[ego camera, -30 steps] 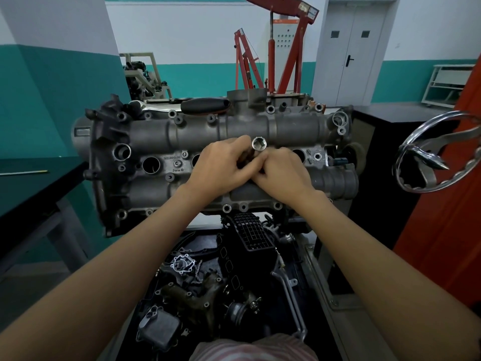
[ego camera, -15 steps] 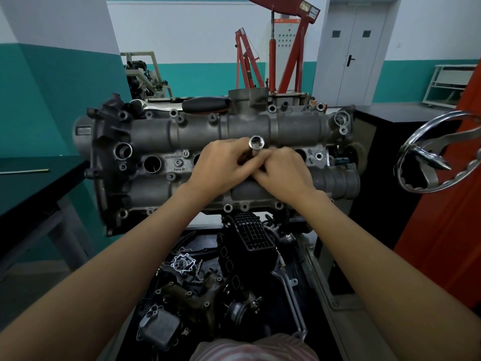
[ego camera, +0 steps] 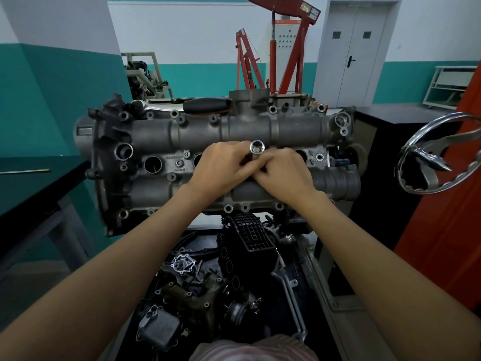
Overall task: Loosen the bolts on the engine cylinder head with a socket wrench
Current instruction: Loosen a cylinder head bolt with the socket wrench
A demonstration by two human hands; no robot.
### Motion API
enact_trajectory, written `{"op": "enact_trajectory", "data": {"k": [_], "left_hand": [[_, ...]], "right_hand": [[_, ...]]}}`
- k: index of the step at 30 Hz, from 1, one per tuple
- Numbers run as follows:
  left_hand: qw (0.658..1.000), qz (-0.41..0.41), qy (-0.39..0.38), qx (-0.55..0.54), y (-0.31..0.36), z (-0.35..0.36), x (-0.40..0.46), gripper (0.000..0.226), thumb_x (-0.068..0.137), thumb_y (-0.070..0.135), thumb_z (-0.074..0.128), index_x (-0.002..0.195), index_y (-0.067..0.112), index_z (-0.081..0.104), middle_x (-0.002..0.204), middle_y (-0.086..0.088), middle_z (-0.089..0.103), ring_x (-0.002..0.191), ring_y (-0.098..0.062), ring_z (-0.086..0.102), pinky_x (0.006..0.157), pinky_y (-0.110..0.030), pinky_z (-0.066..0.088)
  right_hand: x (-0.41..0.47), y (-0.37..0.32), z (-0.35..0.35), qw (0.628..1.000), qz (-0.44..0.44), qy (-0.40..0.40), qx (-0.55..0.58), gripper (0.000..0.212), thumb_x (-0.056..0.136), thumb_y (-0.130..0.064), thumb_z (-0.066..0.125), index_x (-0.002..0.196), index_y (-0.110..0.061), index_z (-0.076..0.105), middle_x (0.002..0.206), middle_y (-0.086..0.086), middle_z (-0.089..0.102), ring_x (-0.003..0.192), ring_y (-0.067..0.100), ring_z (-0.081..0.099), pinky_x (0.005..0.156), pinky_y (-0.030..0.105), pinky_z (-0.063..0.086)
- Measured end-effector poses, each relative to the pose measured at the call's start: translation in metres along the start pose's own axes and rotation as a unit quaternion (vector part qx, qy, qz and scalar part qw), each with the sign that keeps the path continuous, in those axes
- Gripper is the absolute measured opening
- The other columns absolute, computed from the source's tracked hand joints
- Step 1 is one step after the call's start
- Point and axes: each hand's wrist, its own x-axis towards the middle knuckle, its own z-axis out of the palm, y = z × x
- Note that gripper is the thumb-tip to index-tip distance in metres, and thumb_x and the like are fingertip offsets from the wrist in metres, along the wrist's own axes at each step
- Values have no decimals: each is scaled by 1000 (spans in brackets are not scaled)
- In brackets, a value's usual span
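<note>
Socket [ego camera: 257, 147] between both hands' fingertips [ego camera: 247, 162].

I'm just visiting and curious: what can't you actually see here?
Head view only:
- Lower part of the socket: covered by both hands, left and right.
- Any bolt under it: hidden by the hands.
- Lettering stamped on the engine head: too small.
- Handwheel: cut by the right edge.

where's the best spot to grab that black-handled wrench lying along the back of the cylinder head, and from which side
Probably the black handle, taken from above with fingers wrapping over it. It lies flat, pointing right along the cylinder head's far edge, thick and rounded, with open space overhead. Its chrome shank runs left and is thinner, so it likely offers less purchase.
</note>
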Motion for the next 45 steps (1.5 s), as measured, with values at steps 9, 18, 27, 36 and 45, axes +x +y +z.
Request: {"op": "enact_trajectory", "data": {"k": [9, 18, 27, 36, 45], "left_hand": [[1000, -4, -9, 3, 3, 1, -1, 31, 87, 33, 42, 74, 6, 49, 68, -1, 46, 52, -30, 51, 47, -31, 38], [1000, -12, 3, 11, 2, 0, 0, 38, 86, 41, 49, 61, 12, 43, 56, 5, 44, 50, -18, 44, 46, -30, 36], [999, -12, -41, 26, 4, -1, 2, 33, 92, 37, 44, 72, 11, 47, 66, -5, 54, 55, -33, 55, 51, -29, 30], [965, -83, -138, 209, 19, -19, 23, 54, 93, 46, 41, 49, 18, 28, 48, 5, 30, 49, -19, 36, 43, -24, 15], [969, -40, -112, 219, 62, -51, 20, 42, 93, 48, 40, 61, 22, 35, 54, 5, 35, 56, -18, 40, 46, -26, 21]], "right_hand": [[1, 3, 0, 999, 18, -13, 36, 27, 83, -35, 51, 92, -11, 45, 70, -4, 56, 71, 28, 58, 61, 27, 21], [0, 3, 0, 1000, -4, -3, 21, 20, 84, -24, 56, 82, -5, 63, 79, 11, 67, 74, 32, 58, 65, 26, 23], [-3, 7, -2, 988, 50, -25, 141, 14, 83, -16, 49, 96, -15, 45, 77, -2, 57, 70, 22, 55, 55, 31, 35], [-16, -14, -26, 919, 182, 135, 322, 17, 91, -2, 43, 88, -10, 58, 79, 12, 63, 71, 22, 61, 64, 32, 50], [5, -42, -51, 537, 437, -179, 699, 29, 96, -20, 40, 76, -8, 57, 60, 3, 62, 55, 12, 61, 52, 21, 52]]}}
